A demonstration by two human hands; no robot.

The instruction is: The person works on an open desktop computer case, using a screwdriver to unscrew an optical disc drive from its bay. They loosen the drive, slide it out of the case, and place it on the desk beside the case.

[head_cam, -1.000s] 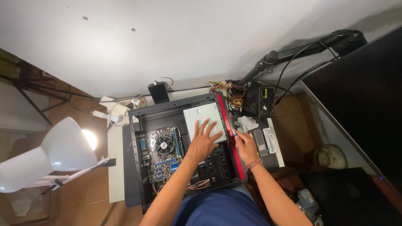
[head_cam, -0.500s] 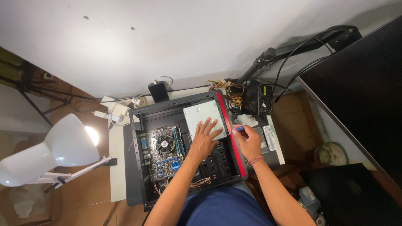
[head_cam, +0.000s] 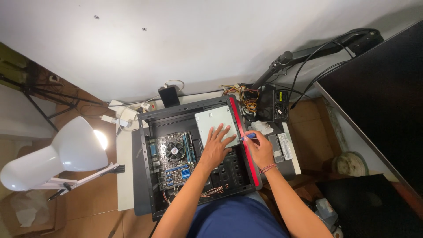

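Note:
An open black computer case [head_cam: 147, 158] with a red front strip [head_cam: 241, 136] lies flat on a small table. Inside it sit a motherboard with a round cooler fan [head_cam: 175, 151] on the left and a grey metal drive [head_cam: 213, 121] at the upper right. My left hand [head_cam: 217, 147] lies flat, fingers spread, on the drive's near edge. My right hand [head_cam: 260, 147] grips a blue-handled screwdriver [head_cam: 247, 137], its tip pointing at the red strip beside the drive.
A power supply [head_cam: 269, 103] with loose coloured wires sits beyond the case at the upper right. A white desk lamp [head_cam: 66, 152], lit, stands to the left. A large dark monitor [head_cam: 379, 105] fills the right. Small parts [head_cam: 282, 146] lie right of the case.
My right hand has moved up along the red strip and now holds the screwdriver against it. My left hand stays flat on the drive.

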